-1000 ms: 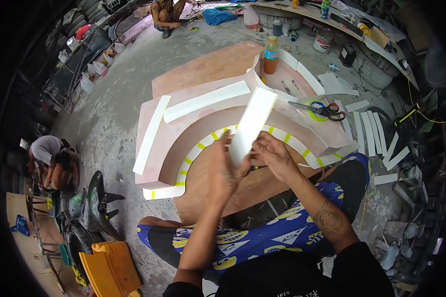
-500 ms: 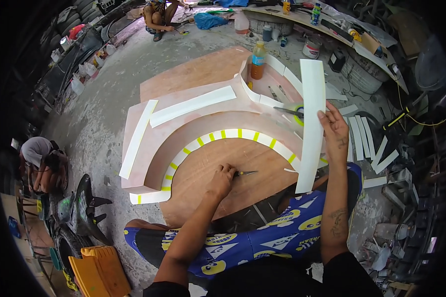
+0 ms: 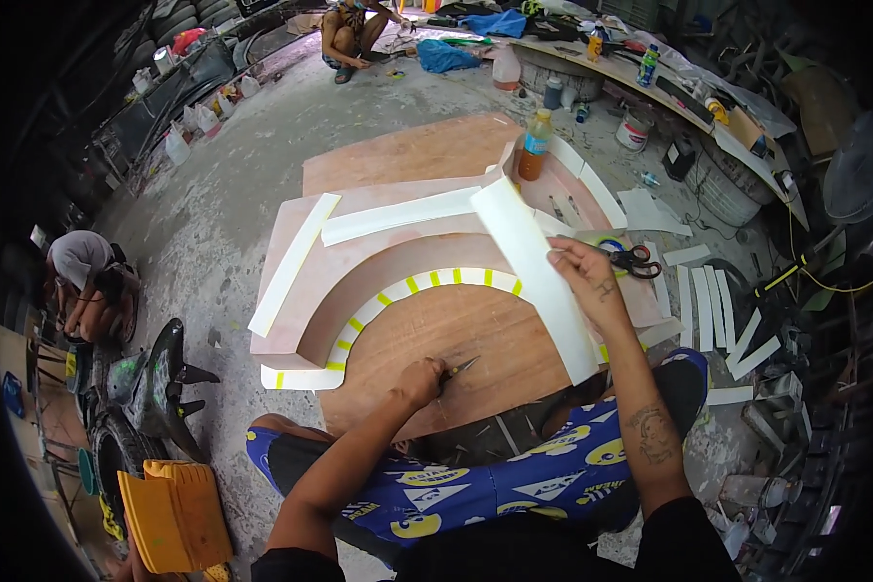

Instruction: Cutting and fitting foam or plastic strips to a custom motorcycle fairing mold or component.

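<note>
My right hand (image 3: 584,276) holds a long white strip (image 3: 533,274) that slants over the right end of a curved white band with yellow-green marks (image 3: 407,288). My left hand (image 3: 420,381) is closed on a small thin blade tool (image 3: 460,367) and rests on the round wooden board (image 3: 456,344). The curved band lies along the inner edge of a pinkish arc-shaped panel (image 3: 330,262). More white strips (image 3: 397,215) lie on top of that panel.
Scissors with red and black handles (image 3: 630,259) and a bottle of orange liquid (image 3: 534,145) stand beyond my right hand. Several cut white strips (image 3: 713,306) lie on the floor at right. Another person crouches at far left (image 3: 82,281), one more at the top (image 3: 354,34). A yellow plastic object (image 3: 170,504) sits lower left.
The white strip in my right hand has swung leftward from upright at the right to slanting across the band's end. My left hand stays on the board with the tool.
</note>
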A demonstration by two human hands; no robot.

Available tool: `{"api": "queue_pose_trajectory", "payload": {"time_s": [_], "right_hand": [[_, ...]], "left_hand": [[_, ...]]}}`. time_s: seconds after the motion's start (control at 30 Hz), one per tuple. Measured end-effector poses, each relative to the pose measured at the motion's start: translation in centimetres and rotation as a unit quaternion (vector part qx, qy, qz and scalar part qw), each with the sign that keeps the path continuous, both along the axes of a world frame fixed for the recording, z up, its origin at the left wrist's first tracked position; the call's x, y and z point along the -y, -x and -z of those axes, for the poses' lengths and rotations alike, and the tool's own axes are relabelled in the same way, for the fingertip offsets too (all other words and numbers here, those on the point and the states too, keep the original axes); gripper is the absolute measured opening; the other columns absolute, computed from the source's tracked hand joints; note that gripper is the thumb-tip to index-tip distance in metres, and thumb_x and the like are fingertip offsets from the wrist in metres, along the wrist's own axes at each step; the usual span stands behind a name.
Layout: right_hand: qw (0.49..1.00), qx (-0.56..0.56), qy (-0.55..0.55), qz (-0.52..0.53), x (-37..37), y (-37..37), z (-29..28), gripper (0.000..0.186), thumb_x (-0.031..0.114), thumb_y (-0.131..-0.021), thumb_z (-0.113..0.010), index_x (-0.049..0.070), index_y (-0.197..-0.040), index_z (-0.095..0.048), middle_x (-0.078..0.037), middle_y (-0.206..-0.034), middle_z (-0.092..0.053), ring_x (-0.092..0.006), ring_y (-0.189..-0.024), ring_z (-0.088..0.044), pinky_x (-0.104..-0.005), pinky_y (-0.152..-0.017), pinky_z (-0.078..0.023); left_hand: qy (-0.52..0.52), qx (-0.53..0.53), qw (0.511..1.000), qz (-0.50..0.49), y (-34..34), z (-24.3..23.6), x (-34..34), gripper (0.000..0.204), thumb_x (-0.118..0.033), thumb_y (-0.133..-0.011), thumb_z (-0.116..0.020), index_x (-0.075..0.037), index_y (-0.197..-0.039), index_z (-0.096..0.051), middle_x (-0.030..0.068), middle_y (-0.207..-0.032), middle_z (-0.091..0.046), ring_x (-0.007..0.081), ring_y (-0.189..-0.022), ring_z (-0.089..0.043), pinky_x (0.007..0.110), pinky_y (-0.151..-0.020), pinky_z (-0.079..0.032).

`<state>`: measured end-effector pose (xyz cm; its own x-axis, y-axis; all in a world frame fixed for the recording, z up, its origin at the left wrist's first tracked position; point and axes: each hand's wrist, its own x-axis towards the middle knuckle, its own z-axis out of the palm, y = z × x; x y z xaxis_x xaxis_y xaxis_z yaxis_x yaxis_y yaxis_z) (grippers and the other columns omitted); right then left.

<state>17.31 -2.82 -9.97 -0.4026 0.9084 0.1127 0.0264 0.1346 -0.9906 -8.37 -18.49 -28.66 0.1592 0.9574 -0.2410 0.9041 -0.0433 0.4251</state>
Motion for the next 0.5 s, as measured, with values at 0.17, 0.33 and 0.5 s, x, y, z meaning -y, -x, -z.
{"api": "queue_pose_trajectory", "payload": {"time_s": [0.17,0.33,0.5], "right_hand": [[0.994,0.074,0.007,-0.082,0.7,1.1,1.7,0.024,0.013,-0.096,-0.062,-0.004,-0.112,-0.062,-0.005,-0.093,-0.071,-0.0052,-0.078,-0.061,-0.0206,-0.069,-0.048],[0.991,0.076,0.032,-0.101,2.1,1.9,3.7,0.023,0.012,-0.094,-0.064,-0.004,-0.109,-0.063,-0.006,-0.090,-0.070,-0.0071,-0.077,-0.062,-0.0212,-0.069,-0.049],[0.988,0.095,0.050,-0.111,2.3,2.8,3.2,0.025,0.015,-0.092,-0.068,-0.004,-0.108,-0.063,-0.007,-0.089,-0.070,-0.0071,-0.077,-0.062,-0.0214,-0.070,-0.050]], "left_hand": [[0.044,0.065,0.992,-0.101,0.5,-3.0,0.3,0.025,-0.004,-0.071,-0.069,-0.001,-0.095,-0.063,0.0221,-0.090,-0.068,0.0347,-0.084,-0.068,0.042,-0.074,-0.055],[0.000,0.353,0.909,-0.220,4.7,-7.7,0.9,0.027,0.000,-0.070,-0.075,0.001,-0.093,-0.062,0.0091,-0.074,-0.066,0.0135,-0.056,-0.060,0.028,-0.050,-0.047],[-0.066,0.278,0.948,-0.142,7.0,-11.9,3.2,0.041,-0.012,-0.074,-0.082,0.001,-0.110,-0.065,0.0057,-0.072,-0.068,0.0121,-0.059,-0.059,0.027,-0.055,-0.049]]}}
